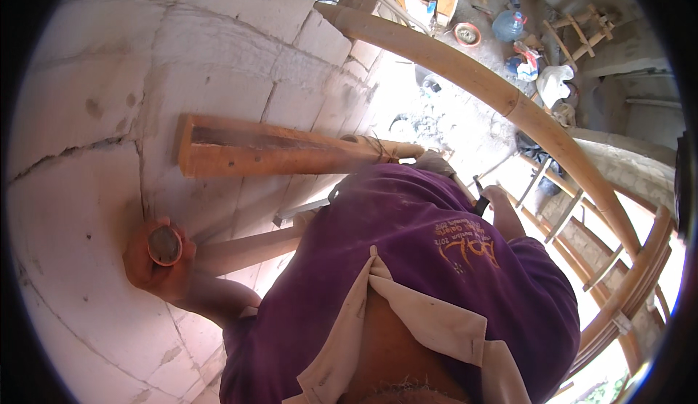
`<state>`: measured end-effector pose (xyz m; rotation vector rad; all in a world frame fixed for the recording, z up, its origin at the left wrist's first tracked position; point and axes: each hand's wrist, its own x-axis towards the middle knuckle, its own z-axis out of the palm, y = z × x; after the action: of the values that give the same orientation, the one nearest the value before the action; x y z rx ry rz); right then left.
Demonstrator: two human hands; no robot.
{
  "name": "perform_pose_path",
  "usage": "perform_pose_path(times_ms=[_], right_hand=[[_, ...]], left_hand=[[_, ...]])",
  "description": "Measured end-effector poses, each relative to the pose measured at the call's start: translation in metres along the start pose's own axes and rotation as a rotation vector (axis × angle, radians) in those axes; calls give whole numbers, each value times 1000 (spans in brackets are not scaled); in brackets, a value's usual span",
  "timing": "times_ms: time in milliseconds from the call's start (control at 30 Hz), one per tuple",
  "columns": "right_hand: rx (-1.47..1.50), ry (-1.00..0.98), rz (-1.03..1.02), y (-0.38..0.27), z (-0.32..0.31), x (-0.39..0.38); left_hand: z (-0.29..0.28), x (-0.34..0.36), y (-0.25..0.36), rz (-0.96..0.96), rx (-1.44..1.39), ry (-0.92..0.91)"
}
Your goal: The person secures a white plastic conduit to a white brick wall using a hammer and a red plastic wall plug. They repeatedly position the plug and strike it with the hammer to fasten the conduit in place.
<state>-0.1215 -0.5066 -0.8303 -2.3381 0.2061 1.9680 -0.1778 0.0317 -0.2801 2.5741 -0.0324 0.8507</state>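
At the far left, close to the pale block wall (80,208), my left hand (145,264) is closed around a small round cup-like thing (165,245) with an orange rim and a grey middle; whether the grey is its filling or its end face, I cannot tell. Beyond my purple shirt, on the right, my right hand (499,199) is closed on a black-handled tool (480,204). The tool's working end is hidden or too bright to make out. A reddish wooden beam (280,149) juts out between my body and the wall.
A thick bamboo pole (451,66) arches across the upper right. A wooden ladder (563,218) stands at the right. On the floor far below are a bowl of grey material (467,34), a blue water jug (508,25), a white sack (555,84) and a small wooden frame (582,33).
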Motion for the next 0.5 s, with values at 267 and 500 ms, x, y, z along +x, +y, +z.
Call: perform_pose_path(times_ms=[267,500], right_hand=[[317,288,-110,-42,-3,28],[-104,751,-661,-89,-49,11]], left_hand=[[-2,-14,-15,82,230,83],[30,-3,4,107,373,132]])
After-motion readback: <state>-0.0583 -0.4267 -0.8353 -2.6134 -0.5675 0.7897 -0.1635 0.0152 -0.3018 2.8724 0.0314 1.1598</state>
